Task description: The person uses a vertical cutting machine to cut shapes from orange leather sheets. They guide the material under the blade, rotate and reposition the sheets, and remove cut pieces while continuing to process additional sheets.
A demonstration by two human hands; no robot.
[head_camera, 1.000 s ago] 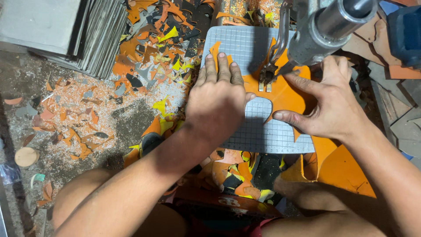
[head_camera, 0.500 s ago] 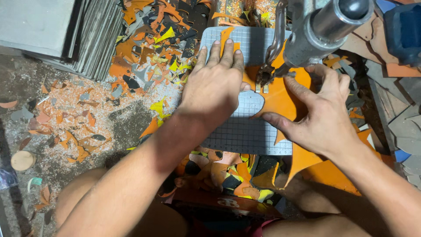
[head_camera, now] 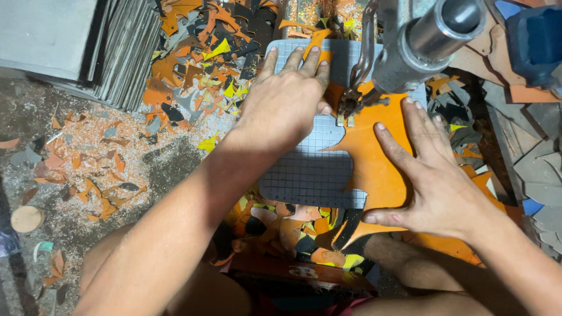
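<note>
Workshop: cutting machine (head_camera: 421, 47), scattered offcuts (head_camera: 199, 64), stacked sheets (head_camera: 88, 52).

The orange sheet (head_camera: 374, 158) under the right hand (head_camera: 439, 187) looks matt and smooth, like thin foam or rubber. The grey cutting table (head_camera: 304, 175) beneath it is matt with a fine grid texture. The machine's cylinder (head_camera: 436, 32) is smooth, glossy metal. Matt scraps (head_camera: 199, 64) litter the rough, dusty floor (head_camera: 117, 169); far left, grey sheets (head_camera: 88, 47) look dull.

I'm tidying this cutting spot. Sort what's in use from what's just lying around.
In use: orange sheet, gridded cutting mat, machine head, left hand, right hand.
Lying about: scrap offcuts, grey sheet stack, wooden disc.
</note>
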